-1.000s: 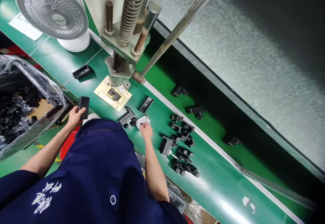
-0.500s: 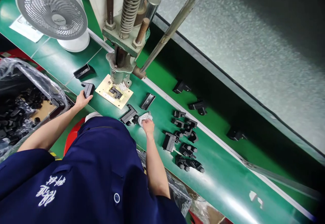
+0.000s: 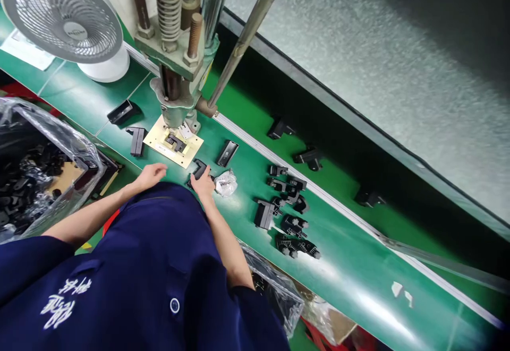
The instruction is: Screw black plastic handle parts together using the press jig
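Note:
My left hand [image 3: 150, 174] hovers over the green bench in front of the press, fingers loosely stretched, holding nothing. A black L-shaped plastic part [image 3: 137, 140] lies a little beyond it, left of the yellow base plate [image 3: 159, 141]. My right hand [image 3: 204, 186] is closed on another black plastic part [image 3: 200, 170] at the bench's near edge. A small clear bag of screws [image 3: 226, 183] lies just right of that hand. On the base plate sits a small black part [image 3: 175, 141] under the hand press [image 3: 175, 59].
A white fan [image 3: 66, 19] stands at the back left. A plastic-lined box of black parts [image 3: 27, 170] is on the left. Several black parts [image 3: 289, 213] lie to the right, more on the dark conveyor [image 3: 311, 157]. The press lever [image 3: 247, 32] slants overhead.
My left hand set the black L-shaped part down left of the base plate and drew back empty. My right hand left the screw bag and moved left onto the black part.

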A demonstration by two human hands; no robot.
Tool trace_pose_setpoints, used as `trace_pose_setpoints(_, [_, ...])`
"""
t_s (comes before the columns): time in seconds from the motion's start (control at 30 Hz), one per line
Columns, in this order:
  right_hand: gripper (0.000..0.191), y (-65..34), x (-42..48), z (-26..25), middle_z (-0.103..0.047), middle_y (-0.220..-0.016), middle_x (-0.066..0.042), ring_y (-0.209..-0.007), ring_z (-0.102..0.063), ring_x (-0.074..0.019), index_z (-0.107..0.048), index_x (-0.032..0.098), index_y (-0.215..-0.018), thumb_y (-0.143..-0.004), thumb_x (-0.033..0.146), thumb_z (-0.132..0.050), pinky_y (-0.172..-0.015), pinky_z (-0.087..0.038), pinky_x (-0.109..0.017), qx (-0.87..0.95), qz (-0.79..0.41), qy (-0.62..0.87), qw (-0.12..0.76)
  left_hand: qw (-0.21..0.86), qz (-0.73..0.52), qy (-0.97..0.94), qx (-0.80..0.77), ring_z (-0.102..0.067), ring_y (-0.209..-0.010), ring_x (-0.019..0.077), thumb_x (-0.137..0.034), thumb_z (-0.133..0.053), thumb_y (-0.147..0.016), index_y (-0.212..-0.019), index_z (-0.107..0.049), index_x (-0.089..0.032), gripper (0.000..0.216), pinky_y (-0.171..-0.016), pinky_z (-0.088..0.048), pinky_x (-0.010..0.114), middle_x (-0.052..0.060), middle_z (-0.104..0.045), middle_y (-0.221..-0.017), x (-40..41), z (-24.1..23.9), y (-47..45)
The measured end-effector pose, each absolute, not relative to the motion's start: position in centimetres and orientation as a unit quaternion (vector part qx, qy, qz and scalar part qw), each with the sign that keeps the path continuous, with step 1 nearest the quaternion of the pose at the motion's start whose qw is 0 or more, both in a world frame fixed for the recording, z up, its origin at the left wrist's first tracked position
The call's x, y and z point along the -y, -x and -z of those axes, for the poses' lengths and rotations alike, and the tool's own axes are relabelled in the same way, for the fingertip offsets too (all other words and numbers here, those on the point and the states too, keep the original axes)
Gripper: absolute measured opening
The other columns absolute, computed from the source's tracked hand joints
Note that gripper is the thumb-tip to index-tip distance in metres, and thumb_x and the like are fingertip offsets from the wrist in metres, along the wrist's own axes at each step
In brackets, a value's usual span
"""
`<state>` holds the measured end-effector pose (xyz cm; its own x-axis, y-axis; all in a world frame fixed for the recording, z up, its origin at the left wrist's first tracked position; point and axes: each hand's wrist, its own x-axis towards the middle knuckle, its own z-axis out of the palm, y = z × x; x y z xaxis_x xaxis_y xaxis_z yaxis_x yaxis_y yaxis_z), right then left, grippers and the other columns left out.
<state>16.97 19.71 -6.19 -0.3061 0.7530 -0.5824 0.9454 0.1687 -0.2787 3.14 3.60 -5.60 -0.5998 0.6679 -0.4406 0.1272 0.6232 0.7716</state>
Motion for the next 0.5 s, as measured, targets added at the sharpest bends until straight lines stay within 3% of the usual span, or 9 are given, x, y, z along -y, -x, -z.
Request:
trace_pose_setpoints(0.17, [0.075, -18.4, -21.6, 5.9, -0.065, -0.106, -0.016, -0.098, -0.063, -0.0271, -0.030, 0.009, -0.138, -0.073, 0.032, -0.060, -0.088, -0.048, -0.039, -0.729, 0.349, -0.584, 0.079, 0.463, -0.291, -0.352, -0.759, -0.060, -0.063, 0.0127, -0.028, -0.059, -0.080, -0.082, -0.066, -0.013, 0.016, -0.067, -0.051, 0.028, 0.000, -0.065, -0.067, -8.5, 5.8, -6.0])
trace_pose_setpoints(0.33, [0.077, -24.8, -24.3, 5.1, -0.063, -0.111, -0.014, -0.099, -0.062, -0.0198, -0.020, 0.006, -0.140, -0.076, 0.037, -0.049, -0.089, -0.049, -0.032, -0.693, 0.387, -0.606, -0.054, 0.478, -0.191, -0.406, -0.755, -0.062, -0.085, 0.0155, -0.035, -0.056, -0.089, -0.093, -0.063, -0.013, 0.023, -0.080, -0.052, 0.035, 0.004, -0.065, -0.093, -12.6, 7.0, -8.1])
trace_pose_setpoints(0.5, [0.081, -32.1, -27.4, 6.3, -0.054, -0.122, -0.021, -0.110, -0.057, -0.0222, -0.017, 0.000, -0.139, -0.075, 0.043, -0.044, -0.098, -0.043, -0.036, -0.619, 0.361, -0.683, -0.143, 0.434, -0.086, -0.427, -0.789, -0.059, -0.101, 0.0203, -0.033, -0.056, -0.089, -0.112, -0.057, -0.015, 0.030, -0.087, -0.051, 0.042, 0.009, -0.059, -0.115, -16.1, 8.6, -9.8])
